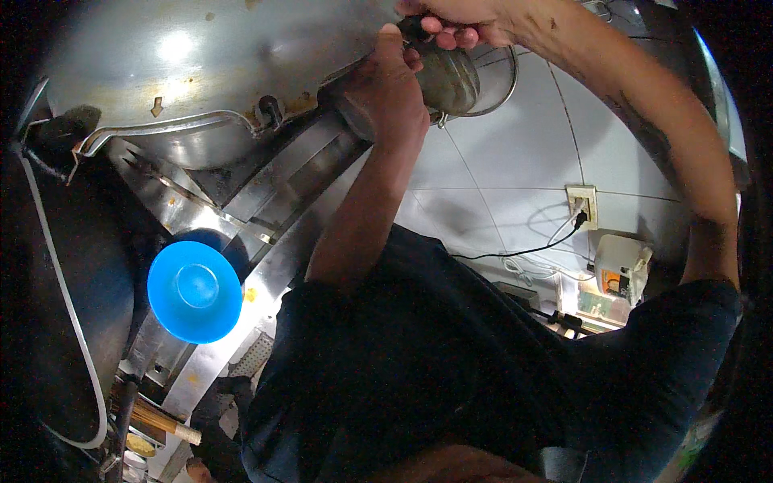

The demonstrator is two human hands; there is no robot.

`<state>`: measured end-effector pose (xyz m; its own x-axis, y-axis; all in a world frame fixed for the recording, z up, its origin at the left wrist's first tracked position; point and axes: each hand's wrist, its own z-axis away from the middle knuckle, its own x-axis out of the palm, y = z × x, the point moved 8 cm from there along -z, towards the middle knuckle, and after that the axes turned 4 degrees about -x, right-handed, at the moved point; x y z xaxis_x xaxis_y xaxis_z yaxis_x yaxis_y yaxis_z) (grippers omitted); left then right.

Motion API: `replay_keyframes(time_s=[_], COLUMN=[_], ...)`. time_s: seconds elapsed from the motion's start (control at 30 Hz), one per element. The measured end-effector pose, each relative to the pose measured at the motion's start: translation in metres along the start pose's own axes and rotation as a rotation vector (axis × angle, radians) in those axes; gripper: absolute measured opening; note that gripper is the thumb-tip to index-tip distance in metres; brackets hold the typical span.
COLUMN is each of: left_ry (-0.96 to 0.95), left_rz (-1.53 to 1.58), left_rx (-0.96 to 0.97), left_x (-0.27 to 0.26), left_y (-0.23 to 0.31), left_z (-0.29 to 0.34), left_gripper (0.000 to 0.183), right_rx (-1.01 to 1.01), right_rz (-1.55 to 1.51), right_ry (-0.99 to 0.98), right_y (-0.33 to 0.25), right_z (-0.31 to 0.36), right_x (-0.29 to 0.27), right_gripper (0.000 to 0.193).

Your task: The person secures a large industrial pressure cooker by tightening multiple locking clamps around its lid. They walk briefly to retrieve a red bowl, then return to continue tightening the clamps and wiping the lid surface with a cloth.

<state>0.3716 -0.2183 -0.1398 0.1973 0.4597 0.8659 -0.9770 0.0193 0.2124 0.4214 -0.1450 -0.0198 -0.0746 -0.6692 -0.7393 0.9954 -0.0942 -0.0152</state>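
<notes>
Both my hands are close together at the top of the head view, by the rim of a large metal vessel (pixel 201 48). My left hand (pixel 390 92) is closed, thumb up and fingers curled, but what it grips is hidden. Just above it, my right hand (pixel 459 24) has its fingers curled round a small dark object (pixel 414 29), partly covered and too dark to name. Beside and below my hands hangs a round, stained metal piece (pixel 451 79) with a wire loop (pixel 514 76) curving round it.
A blue bowl (pixel 197 286) sits on the metal counter at left, near tongs-like metal utensils (pixel 181 189). Bundled sticks (pixel 165 420) lie lower left. On the tiled wall are a socket (pixel 581 207) with cords and, below it, a white plastic container (pixel 622 266).
</notes>
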Motion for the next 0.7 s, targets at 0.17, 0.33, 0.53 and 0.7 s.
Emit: replay_keyframes(time_s=[0.17, 0.33, 0.53, 0.7], left_ry=[-0.075, -0.106, -0.059, -0.066], left_rz=[-0.153, -0.059, -0.239, -0.132], left_rx=[0.010, -0.048, -0.055, -0.225], left_x=[0.004, 0.004, -0.005, -0.012], left_y=[0.006, -0.002, 0.009, 0.000], left_z=[0.001, -0.006, 0.001, 0.005], left_gripper=[0.020, 0.018, 0.018, 0.026], right_rx=[0.055, -0.070, -1.055, -1.024], right_rz=[-0.377, -0.398, 0.505, 0.671], right_ry=[-0.016, 0.000, 0.440, 0.504], right_y=[0.007, 0.013, -0.044, -0.027], right_z=[0.014, 0.019, 0.092, 0.070], right_x=[0.009, 0.011, -0.005, 0.001], right_gripper=[0.031, 0.041, 0.032, 0.022])
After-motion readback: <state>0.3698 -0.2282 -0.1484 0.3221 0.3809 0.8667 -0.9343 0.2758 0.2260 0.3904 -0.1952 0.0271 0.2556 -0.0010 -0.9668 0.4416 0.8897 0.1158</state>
